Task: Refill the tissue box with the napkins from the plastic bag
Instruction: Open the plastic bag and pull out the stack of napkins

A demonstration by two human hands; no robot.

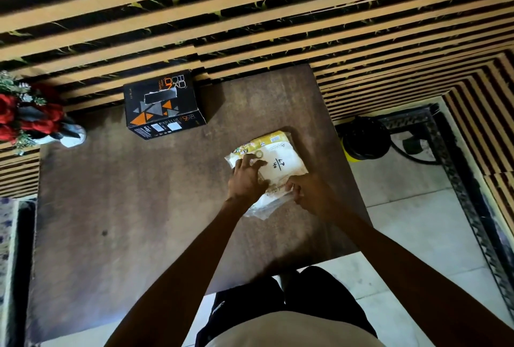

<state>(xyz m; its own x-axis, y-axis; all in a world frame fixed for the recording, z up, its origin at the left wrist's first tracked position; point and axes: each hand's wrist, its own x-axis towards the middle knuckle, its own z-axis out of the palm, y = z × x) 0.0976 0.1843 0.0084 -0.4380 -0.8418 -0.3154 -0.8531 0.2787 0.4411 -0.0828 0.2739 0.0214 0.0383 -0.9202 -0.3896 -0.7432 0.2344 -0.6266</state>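
Head view, looking down on a brown wooden table [116, 207]. Seen near the right edge, about midway along it: a plastic bag [274, 163] of white napkins, yellow print at its far end, "LP 40" handwritten on top, loose clear film bunched at the near end. Left hand [246, 179] laid on the pack's left side, fingers spread and pressing down. Right hand [308, 193] at the near right corner, fingertips drawn together on the crinkled film, apparently pinching it. Black tissue box [164, 107] with orange and grey triangles, well apart at the far edge, dispensing slot up, near-side flap seemingly ajar. Vase of red flowers [33, 121] at the far left corner.

Likely light and soft, the stack compressible and prone to fanning out; film slippery and easily torn. Best taken by the slack film to open, then the napkins gripped flat, from both sides, as one block.
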